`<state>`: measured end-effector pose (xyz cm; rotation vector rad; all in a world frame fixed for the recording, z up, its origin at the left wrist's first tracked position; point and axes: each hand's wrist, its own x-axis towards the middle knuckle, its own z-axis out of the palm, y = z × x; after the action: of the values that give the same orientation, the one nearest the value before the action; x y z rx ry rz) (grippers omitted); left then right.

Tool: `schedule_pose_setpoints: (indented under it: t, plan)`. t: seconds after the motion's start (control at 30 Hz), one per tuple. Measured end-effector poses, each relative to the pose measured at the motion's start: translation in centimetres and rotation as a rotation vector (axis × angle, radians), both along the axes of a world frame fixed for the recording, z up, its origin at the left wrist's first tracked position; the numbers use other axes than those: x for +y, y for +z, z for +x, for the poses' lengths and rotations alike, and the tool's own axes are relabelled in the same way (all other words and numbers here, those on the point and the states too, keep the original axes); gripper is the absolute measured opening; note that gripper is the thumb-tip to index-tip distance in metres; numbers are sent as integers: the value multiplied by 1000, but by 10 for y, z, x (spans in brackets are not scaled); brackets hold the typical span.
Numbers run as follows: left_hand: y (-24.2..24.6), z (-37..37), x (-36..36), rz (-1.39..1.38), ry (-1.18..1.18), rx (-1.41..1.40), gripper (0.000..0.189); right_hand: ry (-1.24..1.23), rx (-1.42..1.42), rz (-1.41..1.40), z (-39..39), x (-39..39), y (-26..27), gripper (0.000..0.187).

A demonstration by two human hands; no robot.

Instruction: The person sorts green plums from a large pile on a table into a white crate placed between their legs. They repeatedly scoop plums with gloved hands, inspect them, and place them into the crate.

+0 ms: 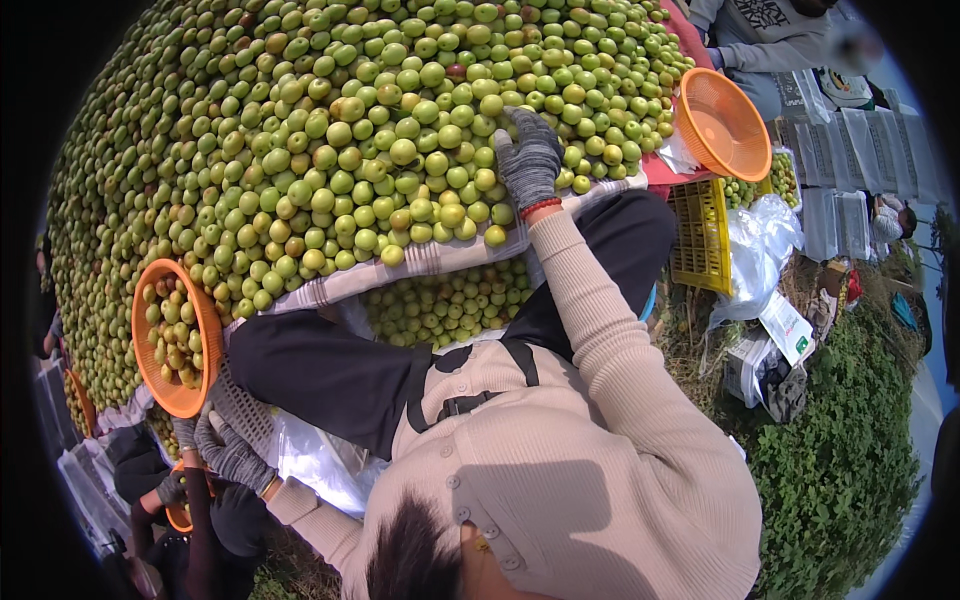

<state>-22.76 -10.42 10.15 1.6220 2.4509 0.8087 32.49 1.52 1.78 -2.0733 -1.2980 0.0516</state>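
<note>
My right hand [529, 157], in a grey knit glove with a red band at the wrist, rests among green, round, plum-like fruits [405, 150] heaped on a plaid cloth. Its thumb and index finger are apart; the palm side is hidden. At the lower left my left hand [236, 457], also gloved in grey, has its fingertips at the lower rim of an orange plastic basket [213, 337] part-filled with fruit. Whether it grips that rim is not clear. Just beside it is a co-worker's gloved hand [184, 433]. An orange basket [724, 124] without visible fruit is tilted at the right.
Below the cloth's edge, more fruits [450, 307] lie between my bent legs. A yellow crate [701, 240] and clear plastic bags [757, 240] stand at the right. Co-workers sit at lower left [202, 532] and upper right [772, 41]. Green plants [832, 450] grow at the right.
</note>
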Motion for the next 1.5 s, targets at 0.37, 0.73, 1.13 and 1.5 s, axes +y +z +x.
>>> schedule_pose_setpoints:
  t: [0.37,0.73,1.13,1.5]
  plan:
    - [-21,152,49,287,-526,-180,22,263,25,282,4,0,27,42]
    - [-60,226,60,84,-789,-217,33,-110,125,-151,102,44,17,37]
    - [-77,209,91,78,-615,-398,42,227,140,-130,99,-5,3,53]
    - [-78,179,70,-94,-531,-656,36,84,536,-249,90,-112,21,43]
